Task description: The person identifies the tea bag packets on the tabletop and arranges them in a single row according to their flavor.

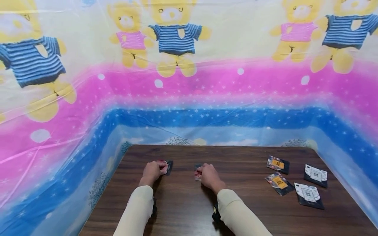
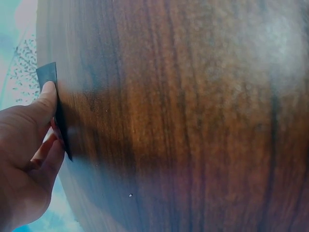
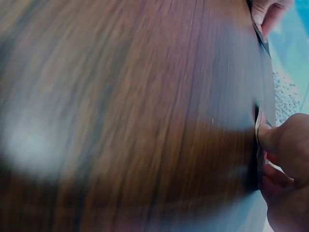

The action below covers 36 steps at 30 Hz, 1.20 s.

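Toward the far left of the table, my left hand (image 1: pixel 152 171) pinches a small flat packet (image 1: pixel 169 167), red and white with a black part. In the left wrist view the thumb lies along the dark face of this packet (image 2: pixel 47 72), which stands tilted near the table edge. To the right, my right hand (image 1: pixel 210 177) grips a second red-and-dark packet (image 1: pixel 197 176) by its side. The right wrist view shows that packet (image 3: pixel 259 126) nearly edge-on between thumb and fingers, touching or very close to the tabletop. Fingers partly cover both packets.
On the right of the brown wooden table (image 1: pixel 183 206) lie two packets with orange labels, one farther back (image 1: pixel 277 164) and one nearer (image 1: pixel 280 184). Beside them are two white-and-black packets, the far one (image 1: pixel 316 175) and the near one (image 1: pixel 308 195). A bear-print cloth (image 1: pixel 224 85) surrounds the table.
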Each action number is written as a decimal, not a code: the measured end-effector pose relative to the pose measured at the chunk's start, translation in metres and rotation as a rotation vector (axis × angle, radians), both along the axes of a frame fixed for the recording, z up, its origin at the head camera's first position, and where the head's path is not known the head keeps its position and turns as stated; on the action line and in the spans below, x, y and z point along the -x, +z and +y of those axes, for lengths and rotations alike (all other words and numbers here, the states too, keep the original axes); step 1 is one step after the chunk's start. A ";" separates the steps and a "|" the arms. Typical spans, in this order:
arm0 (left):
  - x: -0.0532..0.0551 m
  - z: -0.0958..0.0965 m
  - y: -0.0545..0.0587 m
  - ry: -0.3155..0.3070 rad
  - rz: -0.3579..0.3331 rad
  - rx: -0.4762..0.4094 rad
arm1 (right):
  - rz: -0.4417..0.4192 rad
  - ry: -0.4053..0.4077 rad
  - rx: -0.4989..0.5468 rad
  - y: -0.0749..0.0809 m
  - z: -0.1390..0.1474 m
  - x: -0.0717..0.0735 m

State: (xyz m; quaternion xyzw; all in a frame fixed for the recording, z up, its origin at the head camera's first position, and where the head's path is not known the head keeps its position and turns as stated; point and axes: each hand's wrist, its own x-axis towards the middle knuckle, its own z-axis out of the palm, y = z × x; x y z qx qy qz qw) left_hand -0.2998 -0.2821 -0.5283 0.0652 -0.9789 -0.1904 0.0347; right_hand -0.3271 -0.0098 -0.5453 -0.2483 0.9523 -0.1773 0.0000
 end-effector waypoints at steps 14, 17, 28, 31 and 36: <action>0.006 -0.001 0.003 0.010 0.006 -0.006 | 0.065 0.023 -0.182 0.009 -0.053 0.010; 0.004 0.001 0.000 0.010 0.008 -0.019 | 0.114 0.034 -0.198 0.006 -0.059 0.007; 0.000 0.002 -0.002 0.028 0.013 -0.024 | 0.097 0.067 -0.141 0.000 -0.075 -0.001; -0.001 0.002 -0.001 0.032 0.015 -0.030 | 0.106 0.077 -0.165 -0.001 -0.079 -0.001; -0.003 0.002 0.000 0.041 0.018 -0.058 | 0.131 0.081 -0.133 -0.006 -0.082 0.002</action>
